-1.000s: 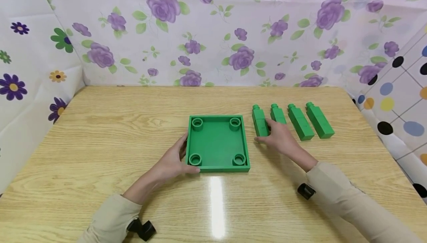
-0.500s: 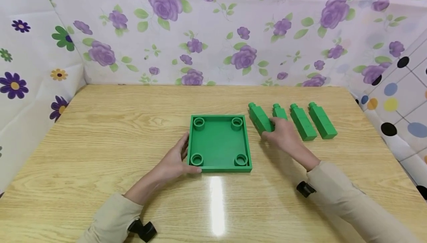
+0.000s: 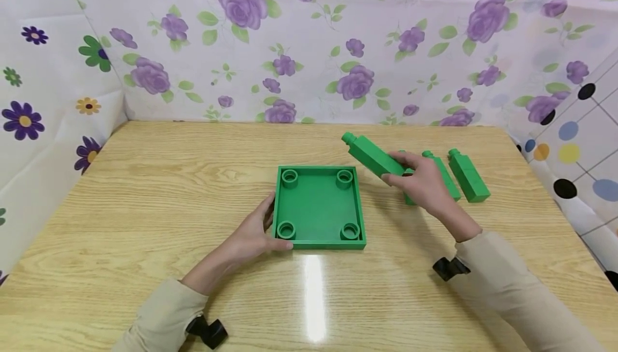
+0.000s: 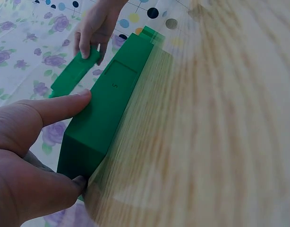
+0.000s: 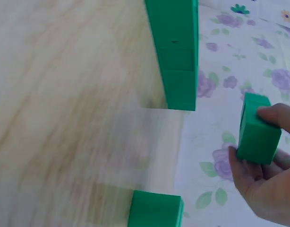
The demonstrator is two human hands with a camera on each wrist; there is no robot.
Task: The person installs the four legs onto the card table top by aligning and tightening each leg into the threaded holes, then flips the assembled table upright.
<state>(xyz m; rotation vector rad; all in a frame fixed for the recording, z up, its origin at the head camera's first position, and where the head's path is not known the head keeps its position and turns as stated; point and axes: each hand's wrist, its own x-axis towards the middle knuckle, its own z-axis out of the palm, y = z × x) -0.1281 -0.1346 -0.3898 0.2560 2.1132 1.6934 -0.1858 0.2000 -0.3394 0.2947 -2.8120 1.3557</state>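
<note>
A green square tabletop (image 3: 321,202) lies underside up on the table, with a raised rim and a round socket in each corner. My left hand (image 3: 253,236) grips its near left corner, thumb along the front edge and fingers at the left side. In my right hand (image 3: 425,183) is a green table leg (image 3: 369,156), square in section with a round knob at one end. It is held by the plain end, tilted, its knob pointing up and left. The right wrist view shows thumb and fingers pinching that leg (image 5: 258,132), off the table.
Right of the tabletop lie more green legs: a right one (image 3: 468,177), a middle one (image 3: 448,180) and one mostly hidden (image 3: 409,199) behind my right hand. Flowered cloth (image 3: 289,46) stands behind the wooden table (image 3: 193,169); a dotted cloth (image 3: 574,153) hangs at right.
My right hand has taken hold of the leftmost leg and lifted it off the table, turning its knob end leftward. The left hand stays on the tabletop's corner.
</note>
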